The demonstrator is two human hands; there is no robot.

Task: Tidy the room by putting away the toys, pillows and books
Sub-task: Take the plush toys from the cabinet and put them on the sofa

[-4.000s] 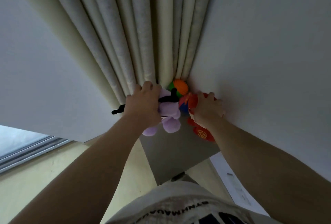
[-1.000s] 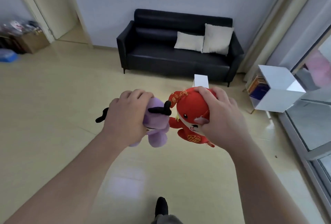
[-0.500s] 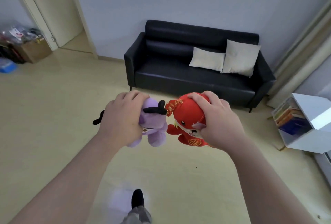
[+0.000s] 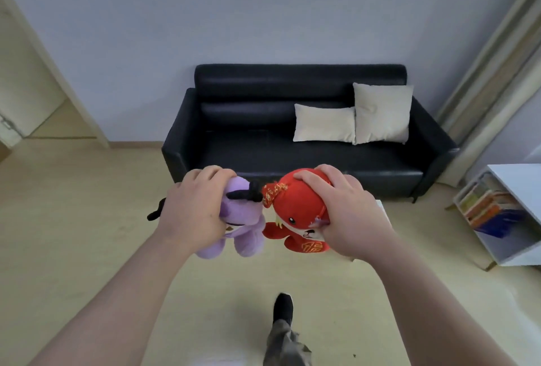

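Carrying toys is the step, I judge: my left hand (image 4: 190, 213) grips a purple plush toy with black horns (image 4: 243, 219), my right hand (image 4: 348, 216) a red plush toy (image 4: 295, 210), the two touching between them. Next I need a storage spot; a black leather sofa (image 4: 263, 154) lies beyond both hands.

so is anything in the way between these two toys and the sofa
Only a white object, peeking out past the right hand near the sofa's front. Otherwise the visible floor between the purple toy, red toy and sofa is bare.
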